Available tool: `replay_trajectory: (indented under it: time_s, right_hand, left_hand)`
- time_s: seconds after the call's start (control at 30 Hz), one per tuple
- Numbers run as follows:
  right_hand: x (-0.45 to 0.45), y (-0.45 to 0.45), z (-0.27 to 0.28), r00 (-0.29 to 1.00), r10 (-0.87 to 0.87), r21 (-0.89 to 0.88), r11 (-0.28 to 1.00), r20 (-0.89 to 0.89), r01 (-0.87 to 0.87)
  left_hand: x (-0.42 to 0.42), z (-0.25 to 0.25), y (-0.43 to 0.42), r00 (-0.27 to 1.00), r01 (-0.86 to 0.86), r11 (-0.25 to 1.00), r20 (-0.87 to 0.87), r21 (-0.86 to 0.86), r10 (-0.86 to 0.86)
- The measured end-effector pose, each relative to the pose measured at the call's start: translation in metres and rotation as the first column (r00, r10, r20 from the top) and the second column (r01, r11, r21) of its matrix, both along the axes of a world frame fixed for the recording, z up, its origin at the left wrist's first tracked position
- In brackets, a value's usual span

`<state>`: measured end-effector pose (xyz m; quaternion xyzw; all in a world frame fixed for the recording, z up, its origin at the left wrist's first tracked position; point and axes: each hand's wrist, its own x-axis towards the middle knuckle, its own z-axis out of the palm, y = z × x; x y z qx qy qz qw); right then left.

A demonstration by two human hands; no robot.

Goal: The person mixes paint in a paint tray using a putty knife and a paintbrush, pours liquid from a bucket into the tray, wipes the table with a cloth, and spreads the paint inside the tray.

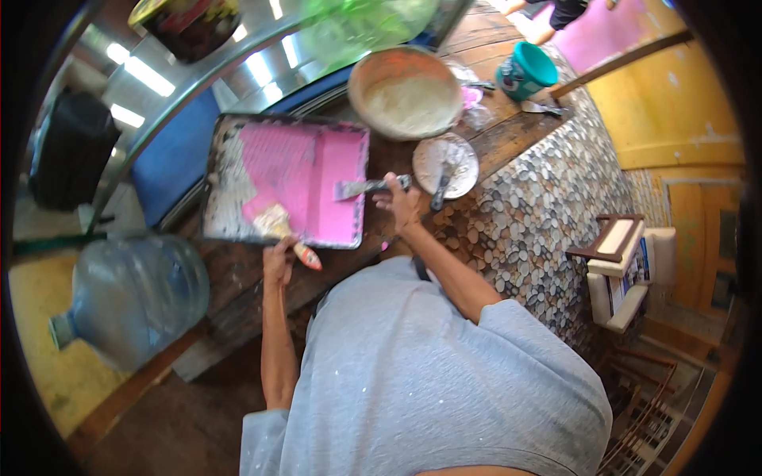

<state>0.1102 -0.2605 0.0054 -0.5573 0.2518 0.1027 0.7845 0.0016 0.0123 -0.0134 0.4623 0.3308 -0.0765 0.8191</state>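
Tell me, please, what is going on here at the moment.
A person in a grey shirt is at a tray of pink paint. The right hand holds a flat tool, its end over the paint. The left hand is at the tray's near edge, by a brush with its bristle end over the tray; whether it grips the brush is hard to tell. A bowl stands nearby.

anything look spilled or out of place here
Just minor mess: a small pink spot shows outside the paint tray, near its lower right corner in the view, probably a stray drip of the pink paint. White specks also dot the grey shirt, perhaps splatter.
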Motion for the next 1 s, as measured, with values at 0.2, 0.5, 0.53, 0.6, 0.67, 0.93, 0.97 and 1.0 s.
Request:
replay_trajectory:
  time_s: [0.2, 0.5, 0.53, 0.6, 0.67, 0.93, 0.97, 1.0]
  right_hand:
    - [0.011, -0.059, 0.012, 0.945, -0.277, -0.179, 0.935, 0.176, 0.307]
    - [0.193, -0.279, 0.006, 0.895, -0.442, 0.055, 0.894, -0.058, 0.445]
    - [0.213, -0.298, 0.008, 0.894, -0.444, 0.062, 0.892, -0.056, 0.447]
    - [0.250, -0.327, 0.009, 0.926, -0.376, 0.010, 0.926, -0.037, 0.376]
    - [0.281, -0.344, 0.019, 0.923, -0.382, 0.024, 0.923, -0.047, 0.383]
    - [0.367, -0.388, 0.022, 0.860, -0.505, 0.090, 0.855, -0.076, 0.511]
    - [0.372, -0.391, 0.016, 0.852, -0.524, 0.050, 0.850, -0.018, 0.524]
    - [0.373, -0.387, 0.015, 0.840, -0.541, 0.009, 0.841, 0.036, 0.541]
  left_hand:
    - [-0.003, -0.004, 0.008, 0.995, 0.091, 0.996, 0.026, 0.025, -0.092]
    - [-0.004, 0.005, 0.004, 0.999, 0.040, 0.998, -0.031, 0.039, -0.039]
    - [-0.002, 0.015, -0.004, 0.999, 0.015, 0.998, -0.049, 0.053, -0.012]
    - [-0.003, 0.011, 0.002, 0.997, 0.041, 0.998, -0.066, 0.038, -0.038]
    - [-0.001, 0.018, -0.003, 0.997, 0.021, 0.997, -0.073, 0.080, -0.015]
    - [-0.009, 0.006, 0.003, 0.989, -0.031, 0.994, -0.144, 0.104, 0.046]
    - [-0.008, 0.008, 0.000, 0.989, -0.052, 0.992, -0.133, 0.119, 0.067]
    - [-0.007, 0.009, 0.000, 0.989, -0.065, 0.990, -0.125, 0.123, 0.080]
